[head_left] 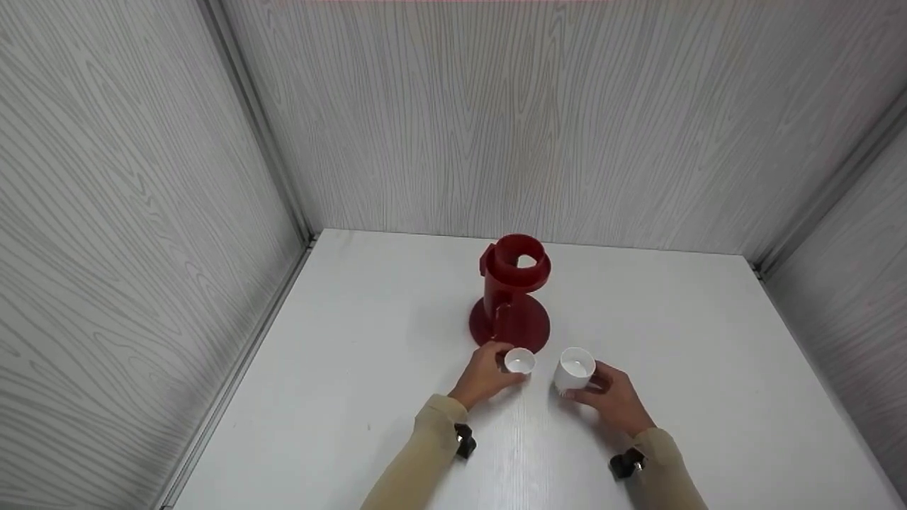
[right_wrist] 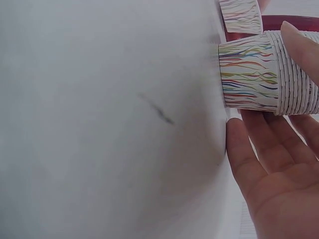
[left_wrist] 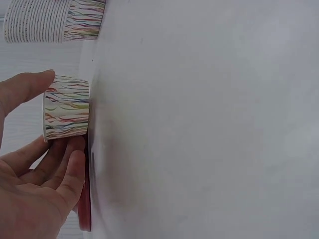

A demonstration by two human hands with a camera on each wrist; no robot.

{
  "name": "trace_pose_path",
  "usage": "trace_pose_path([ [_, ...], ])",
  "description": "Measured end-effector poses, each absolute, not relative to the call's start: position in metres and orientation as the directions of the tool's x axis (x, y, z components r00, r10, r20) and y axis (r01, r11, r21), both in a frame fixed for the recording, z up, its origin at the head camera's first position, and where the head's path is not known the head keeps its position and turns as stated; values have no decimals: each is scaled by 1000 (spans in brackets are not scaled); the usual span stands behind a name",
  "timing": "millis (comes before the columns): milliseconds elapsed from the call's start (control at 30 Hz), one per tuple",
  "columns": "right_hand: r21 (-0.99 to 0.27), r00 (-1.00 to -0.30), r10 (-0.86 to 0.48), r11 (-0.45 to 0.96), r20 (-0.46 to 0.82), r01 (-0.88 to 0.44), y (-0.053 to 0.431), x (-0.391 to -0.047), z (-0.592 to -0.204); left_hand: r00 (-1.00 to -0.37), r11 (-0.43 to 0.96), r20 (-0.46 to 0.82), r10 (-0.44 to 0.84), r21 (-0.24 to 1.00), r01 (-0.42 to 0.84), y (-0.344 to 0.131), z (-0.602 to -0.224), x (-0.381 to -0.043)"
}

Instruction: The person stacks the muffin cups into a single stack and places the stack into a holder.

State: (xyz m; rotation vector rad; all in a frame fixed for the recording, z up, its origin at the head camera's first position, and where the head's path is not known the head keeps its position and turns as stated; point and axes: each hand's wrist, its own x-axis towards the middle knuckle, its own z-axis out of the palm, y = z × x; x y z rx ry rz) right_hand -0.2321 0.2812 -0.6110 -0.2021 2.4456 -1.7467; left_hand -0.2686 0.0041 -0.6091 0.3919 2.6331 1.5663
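Note:
My left hand (head_left: 483, 375) grips a small white paper cup (head_left: 521, 363) with thin coloured wavy stripes, thumb on one side and fingers on the other. In the left wrist view this cup (left_wrist: 67, 107) stands upright with its base at the table surface. To its right, my right hand (head_left: 618, 402) holds a stack of nested paper cups (head_left: 571, 375) by its side. The right wrist view shows the many stacked rims and the striped bottom cup of that stack (right_wrist: 249, 74). A small gap separates the single cup from the stack.
Just beyond the left hand stands a dark red plastic stand (head_left: 497, 297) with a round base and a ring-shaped open top. The white table (head_left: 354, 340) is bounded by pale wood-grain panels (head_left: 439, 127) at the back and both sides.

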Motion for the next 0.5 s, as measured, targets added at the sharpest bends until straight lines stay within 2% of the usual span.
trace_pose_path([
  [200,-942,-984,-174,335,-35,-26,282,-232,-610,-970,444,68,234,880,169,4,-599,-268],
  [500,-944,-985,-169,328,-30,-27,283,-231,-610,-960,399,113,258,892,212,6,-580,-269],
])
